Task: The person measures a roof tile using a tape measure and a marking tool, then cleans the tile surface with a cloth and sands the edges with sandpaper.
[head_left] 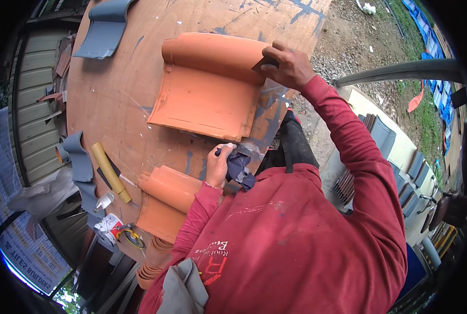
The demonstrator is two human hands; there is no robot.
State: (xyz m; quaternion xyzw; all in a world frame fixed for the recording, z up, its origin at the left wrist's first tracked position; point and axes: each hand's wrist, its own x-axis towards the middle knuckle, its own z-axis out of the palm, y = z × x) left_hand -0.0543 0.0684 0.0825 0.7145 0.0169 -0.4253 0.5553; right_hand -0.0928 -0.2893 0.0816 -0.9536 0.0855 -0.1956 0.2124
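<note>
A curved orange roof tile (207, 102) lies on the wooden table in front of me, its raised roll along the far side. At the roll's right end, my right hand (292, 65) is closed on a small dark brown sheet, which looks like folded sandpaper (265, 64), and holds it against the tile. My left hand (217, 168) is closed on a crumpled dark navy rag (240, 168), just off the tile's near edge. A second orange tile (163, 204) lies beside my left forearm, partly hidden by it.
Paint-smeared wood makes up the tabletop (108, 99). A grey tile (104, 31) lies at the far left. Nearer are a yellow-brown roll (111, 172), a clear bottle (104, 201), a white tub (108, 228) and yellow tape (133, 238). Grey tiles (382, 136) stand stacked at right.
</note>
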